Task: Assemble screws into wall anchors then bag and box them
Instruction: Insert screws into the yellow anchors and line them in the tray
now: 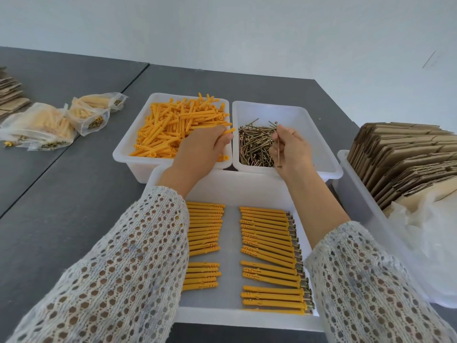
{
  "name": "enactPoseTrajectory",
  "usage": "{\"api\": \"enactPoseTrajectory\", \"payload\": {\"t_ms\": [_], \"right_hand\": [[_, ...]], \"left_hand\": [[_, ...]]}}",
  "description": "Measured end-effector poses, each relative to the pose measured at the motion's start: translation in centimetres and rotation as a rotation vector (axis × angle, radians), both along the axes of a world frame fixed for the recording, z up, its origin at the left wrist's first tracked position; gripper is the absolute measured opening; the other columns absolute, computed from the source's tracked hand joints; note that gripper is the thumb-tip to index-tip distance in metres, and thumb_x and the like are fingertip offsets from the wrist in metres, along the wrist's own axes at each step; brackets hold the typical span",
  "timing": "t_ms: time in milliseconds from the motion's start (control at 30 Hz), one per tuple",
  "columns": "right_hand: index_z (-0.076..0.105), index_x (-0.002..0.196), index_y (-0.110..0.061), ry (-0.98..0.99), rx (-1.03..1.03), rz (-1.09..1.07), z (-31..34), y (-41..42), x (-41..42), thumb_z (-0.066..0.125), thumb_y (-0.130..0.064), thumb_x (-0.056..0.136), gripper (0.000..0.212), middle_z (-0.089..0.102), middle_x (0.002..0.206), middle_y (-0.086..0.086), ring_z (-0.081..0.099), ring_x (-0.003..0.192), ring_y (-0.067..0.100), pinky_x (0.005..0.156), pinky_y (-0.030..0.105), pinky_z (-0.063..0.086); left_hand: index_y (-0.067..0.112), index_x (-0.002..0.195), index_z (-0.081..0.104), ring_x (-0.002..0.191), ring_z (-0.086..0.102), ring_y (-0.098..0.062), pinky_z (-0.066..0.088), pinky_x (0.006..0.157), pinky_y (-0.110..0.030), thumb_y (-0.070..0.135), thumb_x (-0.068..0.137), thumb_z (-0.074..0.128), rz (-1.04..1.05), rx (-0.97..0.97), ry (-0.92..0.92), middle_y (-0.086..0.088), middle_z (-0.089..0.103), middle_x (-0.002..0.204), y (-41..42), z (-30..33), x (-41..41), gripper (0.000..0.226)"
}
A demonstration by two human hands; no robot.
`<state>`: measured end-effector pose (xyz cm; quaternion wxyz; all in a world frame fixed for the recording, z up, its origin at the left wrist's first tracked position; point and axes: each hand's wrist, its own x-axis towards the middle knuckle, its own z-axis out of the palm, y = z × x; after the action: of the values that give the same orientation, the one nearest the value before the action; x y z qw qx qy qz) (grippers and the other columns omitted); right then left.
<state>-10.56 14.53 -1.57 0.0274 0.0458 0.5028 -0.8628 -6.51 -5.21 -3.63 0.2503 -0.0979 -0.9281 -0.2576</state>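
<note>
Left hand [200, 149] over the near right corner of the anchor bin [128, 149], fingers curled round one orange anchor [228, 131] whose tip sticks out to the right past the fingers. Right hand [291, 147] over the screw bin [329, 167], thumb and fingers pinching one screw [279, 154] that hangs roughly upright, head at the bottom. Anchor bin full of loose orange anchors [173, 125], far left of the two white bins; screw bin just beside it on the right, touching or nearly so, with a pile of brass screws [254, 144] in its left half. Near tray [247, 186] in front of both bins, under the forearms: assembled anchors [267, 246] lying in two columns, right column with screw heads showing at the right ends, left column partly hidden by the left sleeve [128, 263]. Right sleeve [358, 293] covers the tray's near right corner. Filled bags [39, 127] of anchors and screws lie in a loose group far left on the grey table [74, 194]. Right side: another bin [356, 194] with flat cardboard boxes [405, 159] stood on edge, clear plastic [430, 233] bunched near them. More flat cardboard [10, 92] at the far left edge.
</note>
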Motion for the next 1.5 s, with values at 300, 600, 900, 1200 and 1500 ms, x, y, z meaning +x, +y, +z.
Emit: {"api": "enactPoseTrajectory", "payload": {"t_ms": [300, 600, 900, 1200, 1500], "right_hand": [[0.059, 0.082, -0.010, 0.055, 0.087, 0.124, -0.3, 0.0, -0.9, 0.059, -0.003, 0.094, 0.014, 0.059, 0.064, 0.003, 0.053, 0.056, 0.012, 0.046, 0.020, 0.046], [0.067, 0.101, 0.002, 0.029, 0.080, 0.222, -0.5, -0.5, -1.4, 0.055, 0.010, 0.091, 0.018, 0.066, 0.076, 0.012, 0.053, 0.054, 0.011, 0.049, 0.018, 0.044], [0.057, 0.090, -0.006, 0.102, 0.250, 0.253, -0.6, -0.8, -1.2, 0.052, 0.008, 0.093, 0.015, 0.062, 0.064, 0.010, 0.038, 0.041, 0.011, 0.037, 0.019, 0.029], [0.073, 0.097, -0.011, 0.180, 0.412, 0.332, -0.4, -1.2, -0.7, 0.058, -0.001, 0.093, 0.019, 0.062, 0.068, 0.001, 0.033, 0.049, 0.012, 0.044, 0.020, 0.026], [0.072, 0.107, -0.006, 0.174, 0.475, 0.382, -0.1, -1.2, -0.6, 0.054, 0.000, 0.093, 0.023, 0.049, 0.063, 0.003, 0.026, 0.047, 0.012, 0.040, 0.020, 0.022]], "left_hand": [[0.019, 0.067, 0.041, 0.054, 0.039, -0.010, 0.030, 0.047, -0.028, 0.052, 0.103, 0.035, 0.038, -0.063, 0.012, 0.006, 0.042, 0.059, 0.1, 0.1, 0.1, 0.049], [0.022, 0.058, 0.032, 0.046, 0.027, -0.009, 0.018, 0.046, -0.026, 0.056, 0.096, 0.039, 0.185, -0.075, 0.028, 0.006, 0.033, 0.051, 0.3, 0.2, 0.3, 0.052], [0.012, 0.091, 0.058, 0.092, 0.044, -0.020, 0.037, 0.075, -0.029, 0.029, 0.107, 0.038, 0.079, 0.035, 0.171, -0.002, 0.052, 0.093, 0.4, 0.6, 0.1, 0.031], [0.007, 0.097, 0.069, 0.064, 0.062, -0.010, 0.051, 0.056, -0.022, 0.021, 0.106, 0.043, 0.004, 0.821, -0.058, 0.001, 0.061, 0.066, 1.2, 1.8, -0.3, 0.031], [0.013, 0.091, 0.067, 0.072, 0.070, -0.008, 0.055, 0.060, -0.019, 0.022, 0.105, 0.048, -0.047, 1.079, -0.227, 0.008, 0.068, 0.066, 0.5, 1.8, -0.5, 0.026]]}}
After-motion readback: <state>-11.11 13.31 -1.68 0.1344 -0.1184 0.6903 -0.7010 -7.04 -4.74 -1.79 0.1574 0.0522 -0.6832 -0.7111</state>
